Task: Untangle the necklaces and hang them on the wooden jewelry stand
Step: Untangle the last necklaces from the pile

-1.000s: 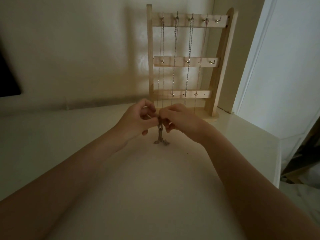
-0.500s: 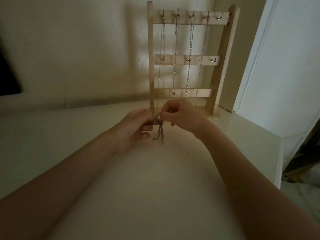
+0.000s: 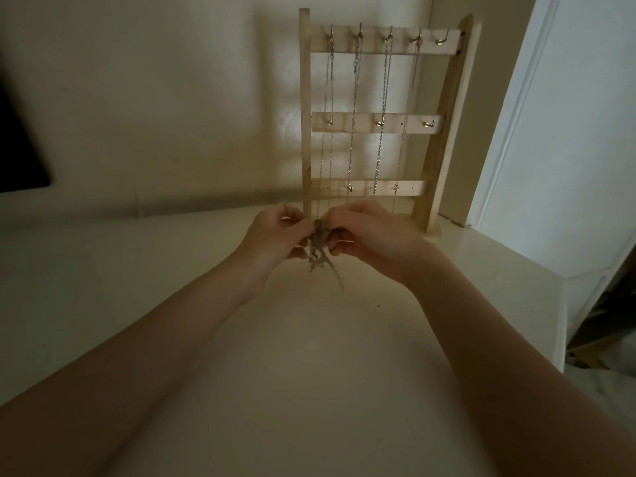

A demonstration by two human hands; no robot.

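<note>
A small knotted clump of thin chain, the tangled necklace [image 3: 318,251], hangs between my two hands just above the white tabletop [image 3: 309,373]. My left hand [image 3: 275,235] pinches the clump from the left and my right hand [image 3: 364,235] pinches it from the right, fingertips nearly meeting at the top of the knot. A loose strand trails down to the right below it. Behind my hands stands the wooden jewelry stand [image 3: 304,132] with three rails of hooks. Several chains [image 3: 382,108] hang from its top rail; the rightmost top hook [image 3: 442,41] is bare.
The stand sits at the back of the table against a cream wall. A white door frame [image 3: 509,132] rises on the right, and the table's right edge [image 3: 564,321] drops off to a cluttered floor. A dark rectangle [image 3: 17,149] shows at the far left.
Both hands have come together again at the top of the knot, the right hand dropping back level with the left. The clump looks more spread out, with one strand hanging free.
</note>
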